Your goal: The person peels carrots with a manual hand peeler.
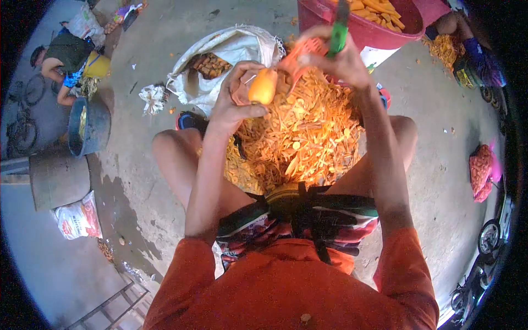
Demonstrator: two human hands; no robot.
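Observation:
My left hand (239, 99) is wrapped round a short, thick orange carrot piece (263, 86), its smooth face turned to the right. Just beside it, my right hand (344, 63) holds an orange peeler (300, 58) and also a knife with a green handle (338, 38), its blade pointing up. The peeler is blurred and apart from the carrot piece. Under both hands, between my legs, lies a big heap of orange peelings (302, 132).
A white sack (250, 47) with orange-brown pieces stands ahead. A red tub (357, 27) holds peeled carrots at the top right. Another person (66, 52) bends by a dark tub (93, 129). A red net bag (481, 170) lies right; motorcycles (488, 239) stand beyond.

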